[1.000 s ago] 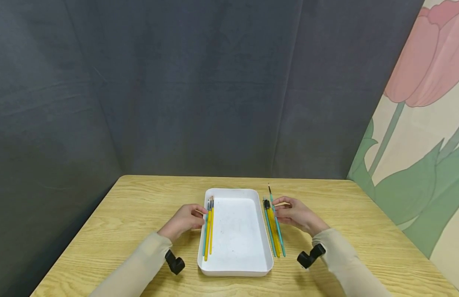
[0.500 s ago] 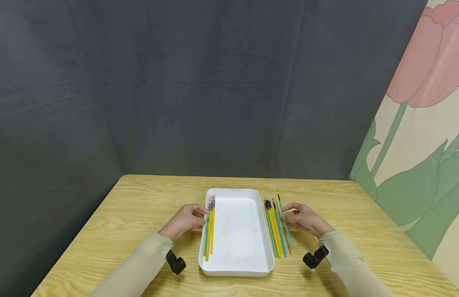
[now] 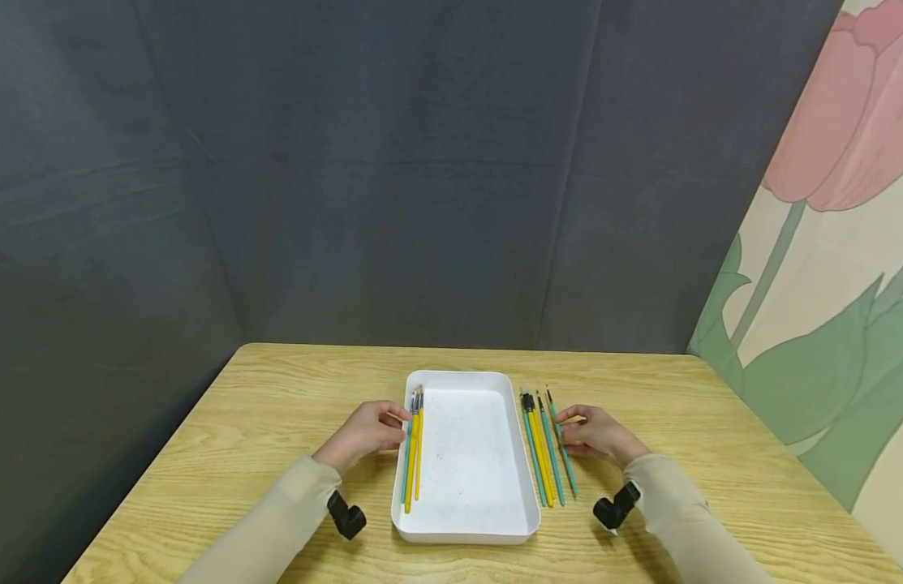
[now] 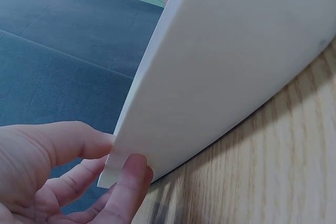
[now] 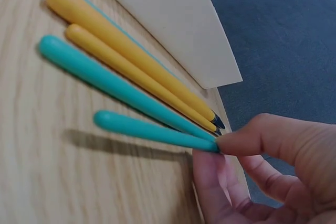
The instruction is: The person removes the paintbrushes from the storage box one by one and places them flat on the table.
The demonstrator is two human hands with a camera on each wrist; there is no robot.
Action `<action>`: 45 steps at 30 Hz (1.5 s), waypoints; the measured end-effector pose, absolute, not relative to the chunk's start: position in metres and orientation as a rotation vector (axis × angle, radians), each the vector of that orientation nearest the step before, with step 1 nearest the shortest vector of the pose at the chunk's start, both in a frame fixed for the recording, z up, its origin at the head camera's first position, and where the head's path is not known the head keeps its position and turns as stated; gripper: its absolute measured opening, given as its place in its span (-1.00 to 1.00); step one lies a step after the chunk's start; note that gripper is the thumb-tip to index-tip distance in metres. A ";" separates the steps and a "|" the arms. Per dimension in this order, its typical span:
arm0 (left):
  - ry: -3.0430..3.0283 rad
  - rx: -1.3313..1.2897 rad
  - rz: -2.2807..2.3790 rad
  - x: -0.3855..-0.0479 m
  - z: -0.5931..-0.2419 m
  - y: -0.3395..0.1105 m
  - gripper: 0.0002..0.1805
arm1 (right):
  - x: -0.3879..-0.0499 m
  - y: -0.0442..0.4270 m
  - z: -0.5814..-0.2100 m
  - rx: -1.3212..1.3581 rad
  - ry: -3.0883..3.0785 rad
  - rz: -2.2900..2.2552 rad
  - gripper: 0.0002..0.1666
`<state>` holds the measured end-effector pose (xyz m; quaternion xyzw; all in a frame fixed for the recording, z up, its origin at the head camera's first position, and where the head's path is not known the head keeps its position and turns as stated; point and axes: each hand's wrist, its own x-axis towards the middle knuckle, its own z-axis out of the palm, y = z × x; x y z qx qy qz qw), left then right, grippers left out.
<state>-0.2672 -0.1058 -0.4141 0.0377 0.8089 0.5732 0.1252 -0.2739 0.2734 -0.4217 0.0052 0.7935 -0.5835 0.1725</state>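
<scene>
My right hand (image 3: 600,430) pinches a teal brush (image 5: 152,133) at three o'clock from the white tray (image 3: 466,466), handle end off the tabletop (image 3: 290,397); my left hand (image 3: 367,434) pinches the tray's nine-o'clock rim; uneven release could roll that round handle into the neighbouring brush (image 5: 105,78).

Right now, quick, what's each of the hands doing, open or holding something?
Left hand: closed, pinching the tray by its rim.
Right hand: closed, pinching a green brush.
</scene>
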 end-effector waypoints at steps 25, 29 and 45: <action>2.336 0.125 1.691 -0.270 -0.416 -0.107 -0.66 | -0.272 0.264 -0.417 0.071 2.367 -1.523 -0.62; 2.340 0.128 1.682 -0.270 -0.416 -0.108 -0.66 | -0.272 0.263 -0.416 0.078 2.369 -1.517 -0.61; 2.346 0.130 1.686 -0.267 -0.414 -0.105 -0.66 | -0.273 0.263 -0.419 0.066 2.327 -1.569 -0.57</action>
